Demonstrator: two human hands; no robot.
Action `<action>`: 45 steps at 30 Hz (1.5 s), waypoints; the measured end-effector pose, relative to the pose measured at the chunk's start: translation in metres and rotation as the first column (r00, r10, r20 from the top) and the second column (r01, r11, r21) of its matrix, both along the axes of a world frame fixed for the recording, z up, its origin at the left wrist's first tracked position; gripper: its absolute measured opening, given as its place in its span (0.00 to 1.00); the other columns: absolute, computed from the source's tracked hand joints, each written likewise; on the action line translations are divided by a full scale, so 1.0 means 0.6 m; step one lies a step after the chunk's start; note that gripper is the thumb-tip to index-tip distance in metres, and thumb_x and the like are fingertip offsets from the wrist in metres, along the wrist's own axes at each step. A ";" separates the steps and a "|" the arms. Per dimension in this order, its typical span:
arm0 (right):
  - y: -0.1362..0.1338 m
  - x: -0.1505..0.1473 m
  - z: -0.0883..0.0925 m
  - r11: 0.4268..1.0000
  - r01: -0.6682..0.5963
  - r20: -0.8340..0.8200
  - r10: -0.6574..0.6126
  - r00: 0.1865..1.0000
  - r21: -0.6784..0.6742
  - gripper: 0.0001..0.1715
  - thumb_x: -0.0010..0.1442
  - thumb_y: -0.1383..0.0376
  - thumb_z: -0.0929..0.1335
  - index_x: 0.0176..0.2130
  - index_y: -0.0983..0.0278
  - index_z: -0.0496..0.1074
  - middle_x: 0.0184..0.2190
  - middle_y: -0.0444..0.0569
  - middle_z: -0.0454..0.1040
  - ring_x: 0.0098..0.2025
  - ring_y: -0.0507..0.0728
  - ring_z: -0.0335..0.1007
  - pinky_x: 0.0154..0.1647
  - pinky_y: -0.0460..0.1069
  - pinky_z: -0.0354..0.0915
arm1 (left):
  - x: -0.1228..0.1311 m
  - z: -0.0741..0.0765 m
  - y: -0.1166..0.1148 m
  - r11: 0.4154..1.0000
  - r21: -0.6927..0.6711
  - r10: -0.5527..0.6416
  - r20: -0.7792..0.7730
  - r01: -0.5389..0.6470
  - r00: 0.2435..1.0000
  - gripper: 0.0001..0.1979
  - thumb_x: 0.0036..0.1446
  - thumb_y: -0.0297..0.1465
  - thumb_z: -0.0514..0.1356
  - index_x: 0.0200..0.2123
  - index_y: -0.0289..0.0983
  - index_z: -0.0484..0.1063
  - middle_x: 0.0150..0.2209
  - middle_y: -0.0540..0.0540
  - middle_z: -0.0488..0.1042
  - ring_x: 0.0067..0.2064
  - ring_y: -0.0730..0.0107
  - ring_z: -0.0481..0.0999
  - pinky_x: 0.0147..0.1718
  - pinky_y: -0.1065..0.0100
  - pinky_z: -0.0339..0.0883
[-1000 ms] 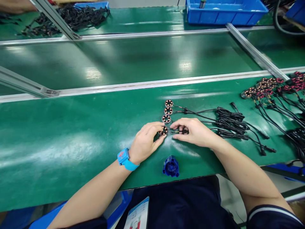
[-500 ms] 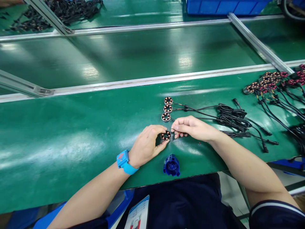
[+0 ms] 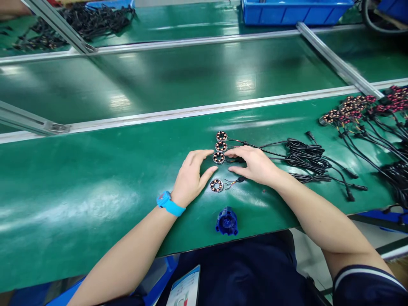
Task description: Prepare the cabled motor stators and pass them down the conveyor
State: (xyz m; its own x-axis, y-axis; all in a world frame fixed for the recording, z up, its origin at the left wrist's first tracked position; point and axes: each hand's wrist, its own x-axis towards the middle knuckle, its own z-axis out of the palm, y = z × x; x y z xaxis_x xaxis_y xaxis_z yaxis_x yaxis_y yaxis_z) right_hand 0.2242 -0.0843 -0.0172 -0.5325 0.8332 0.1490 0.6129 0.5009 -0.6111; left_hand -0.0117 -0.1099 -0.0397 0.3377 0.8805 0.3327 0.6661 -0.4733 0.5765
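My left hand [image 3: 193, 174] is open, thumb and fingers apart, its index fingertip at the left side of the nearest of three stacked-in-line motor stators [image 3: 219, 157]. My right hand [image 3: 255, 165] is also open, fingertips by that stator's right side and above its wires. Two more copper-wound stators, a middle one [image 3: 221, 146] and a far one [image 3: 221, 136], lie just beyond. A separate stator [image 3: 216, 185] rests closer to me, its loose wire ends [image 3: 234, 182] to its right. Nearer the table edge stands a blue plastic housing [image 3: 227, 222].
Coiled black cables [image 3: 304, 155] lie right of my right hand. A heap of stators [image 3: 350, 108] with leads fills the far right. Metal rails [image 3: 191, 111] cross the green table [image 3: 95, 170]. Beyond are a blue bin [image 3: 296, 12] and a black cable pile [image 3: 95, 21].
My hands have let go of the nearer stator and its wires, which now lie on the table. Both hands have moved forward to the row and opened.
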 end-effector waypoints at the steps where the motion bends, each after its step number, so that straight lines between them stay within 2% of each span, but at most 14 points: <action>1: 0.000 -0.007 -0.005 1.000 0.013 0.019 -0.013 1.000 0.017 0.24 0.56 0.65 0.75 0.53 0.63 0.74 0.47 0.52 0.79 0.48 0.61 0.75 0.53 0.57 0.70 | 0.000 0.000 -0.001 0.999 0.000 0.053 0.029 -0.053 0.998 0.19 0.65 0.38 0.61 0.55 0.37 0.68 0.49 0.41 0.73 0.49 0.59 0.75 0.50 0.57 0.71; 3: -0.001 -0.019 -0.011 0.997 0.064 0.024 -0.065 0.998 0.033 0.25 0.57 0.62 0.76 0.53 0.64 0.74 0.45 0.53 0.79 0.46 0.61 0.76 0.50 0.56 0.70 | -0.001 0.000 -0.003 0.991 0.000 0.135 0.020 -0.135 0.991 0.15 0.64 0.38 0.62 0.50 0.37 0.72 0.45 0.43 0.77 0.45 0.59 0.76 0.47 0.57 0.70; 5: -0.003 -0.028 -0.014 0.994 0.111 0.006 -0.111 0.994 0.018 0.23 0.58 0.61 0.75 0.51 0.63 0.75 0.43 0.52 0.80 0.42 0.59 0.76 0.47 0.54 0.70 | -0.002 0.002 -0.005 0.987 -0.006 0.162 -0.052 -0.163 0.985 0.11 0.64 0.37 0.62 0.46 0.39 0.76 0.43 0.46 0.79 0.46 0.57 0.75 0.48 0.54 0.67; 8: -0.004 -0.034 -0.018 0.990 0.138 -0.021 -0.138 0.990 -0.012 0.17 0.60 0.61 0.74 0.49 0.62 0.76 0.39 0.49 0.79 0.39 0.57 0.75 0.43 0.51 0.69 | -0.003 0.005 -0.007 0.984 -0.031 0.171 -0.086 -0.174 0.981 0.11 0.65 0.36 0.61 0.48 0.42 0.78 0.44 0.47 0.81 0.46 0.55 0.75 0.47 0.52 0.66; 12: -0.006 -0.033 -0.022 0.992 0.124 -0.052 -0.124 0.991 -0.006 0.12 0.61 0.63 0.73 0.46 0.62 0.77 0.38 0.48 0.79 0.37 0.55 0.74 0.43 0.49 0.68 | -0.002 0.005 -0.007 0.982 -0.097 0.164 -0.011 -0.164 0.986 0.13 0.65 0.36 0.61 0.50 0.41 0.78 0.45 0.46 0.81 0.46 0.56 0.75 0.48 0.52 0.68; 19: -0.009 -0.036 -0.023 0.995 0.096 -0.072 -0.095 0.993 0.006 0.11 0.60 0.64 0.74 0.45 0.61 0.77 0.36 0.46 0.79 0.34 0.53 0.73 0.40 0.48 0.67 | -0.003 -0.002 -0.005 0.966 -0.203 0.194 0.169 -0.159 0.966 0.17 0.62 0.37 0.63 0.53 0.42 0.76 0.48 0.46 0.80 0.50 0.59 0.78 0.54 0.54 0.69; 22: -0.008 -0.035 -0.026 0.996 0.092 -0.073 -0.092 0.993 0.010 0.12 0.60 0.64 0.74 0.45 0.61 0.77 0.36 0.46 0.79 0.34 0.53 0.74 0.39 0.48 0.67 | 0.000 -0.001 -0.010 0.969 -0.223 0.157 0.217 -0.108 0.963 0.21 0.63 0.36 0.62 0.58 0.42 0.72 0.53 0.46 0.78 0.53 0.60 0.78 0.57 0.55 0.67; 25: -0.008 -0.035 -0.028 0.995 0.095 -0.066 -0.094 0.993 0.012 0.12 0.60 0.64 0.74 0.45 0.62 0.77 0.36 0.46 0.79 0.34 0.53 0.74 0.39 0.48 0.67 | 0.004 0.000 -0.013 0.973 -0.218 0.126 0.199 -0.082 0.972 0.24 0.64 0.36 0.61 0.62 0.43 0.67 0.55 0.46 0.76 0.57 0.59 0.75 0.59 0.54 0.66; 33: -0.008 -0.036 -0.021 0.995 0.096 -0.043 -0.096 0.994 -0.020 0.12 0.61 0.64 0.74 0.46 0.62 0.77 0.37 0.47 0.80 0.38 0.54 0.75 0.42 0.48 0.67 | 0.006 0.006 -0.014 0.993 -0.104 0.070 0.116 -0.058 0.991 0.21 0.66 0.33 0.58 0.62 0.42 0.67 0.53 0.46 0.78 0.56 0.61 0.75 0.57 0.56 0.67; 35: -0.007 -0.033 -0.015 0.997 0.072 -0.024 -0.073 0.997 -0.037 0.14 0.59 0.66 0.74 0.46 0.62 0.76 0.39 0.48 0.79 0.39 0.55 0.75 0.43 0.49 0.67 | 0.006 0.010 -0.012 0.996 -0.086 0.035 0.094 -0.027 0.995 0.20 0.65 0.35 0.60 0.59 0.41 0.68 0.55 0.44 0.76 0.58 0.59 0.73 0.58 0.55 0.66; 37: -0.006 -0.029 -0.010 0.997 0.040 -0.009 -0.040 0.999 -0.064 0.18 0.57 0.69 0.75 0.48 0.63 0.75 0.41 0.49 0.79 0.38 0.54 0.74 0.42 0.49 0.67 | 0.006 0.013 -0.010 0.997 -0.074 -0.025 0.051 0.028 0.998 0.15 0.64 0.36 0.61 0.52 0.41 0.72 0.59 0.42 0.72 0.61 0.56 0.70 0.59 0.52 0.65; 40: -0.006 -0.023 -0.002 0.994 0.020 -0.001 -0.020 1.000 -0.104 0.22 0.55 0.71 0.76 0.50 0.64 0.74 0.43 0.49 0.78 0.34 0.52 0.72 0.40 0.48 0.67 | 0.005 0.011 -0.005 0.990 -0.082 -0.114 0.019 0.116 0.993 0.07 0.64 0.34 0.61 0.44 0.40 0.73 0.55 0.42 0.75 0.60 0.55 0.72 0.57 0.51 0.66; 42: -0.006 -0.020 0.004 0.992 0.021 0.004 -0.021 1.000 -0.121 0.21 0.55 0.71 0.76 0.48 0.64 0.75 0.42 0.49 0.77 0.33 0.52 0.71 0.40 0.49 0.66 | 0.005 0.010 -0.004 0.987 -0.078 -0.139 0.039 0.141 0.990 0.04 0.64 0.33 0.60 0.42 0.40 0.72 0.49 0.44 0.78 0.56 0.58 0.75 0.55 0.54 0.68; 45: -0.008 -0.016 0.013 0.985 0.004 -0.037 -0.010 0.999 -0.172 0.14 0.55 0.69 0.75 0.43 0.64 0.77 0.37 0.47 0.76 0.32 0.52 0.70 0.39 0.48 0.65 | 0.003 0.012 -0.008 0.994 -0.029 -0.108 0.032 0.109 0.994 0.05 0.64 0.32 0.61 0.43 0.39 0.70 0.49 0.43 0.78 0.54 0.59 0.76 0.53 0.56 0.69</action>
State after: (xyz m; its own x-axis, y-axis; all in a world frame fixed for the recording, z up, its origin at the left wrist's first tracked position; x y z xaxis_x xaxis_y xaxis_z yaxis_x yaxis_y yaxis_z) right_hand 0.2143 -0.0888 -0.0096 -0.5232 0.8519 0.0231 0.5907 0.3821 -0.7107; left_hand -0.0097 -0.1145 -0.0324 0.4216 0.8493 0.3177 0.5937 -0.5234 0.6113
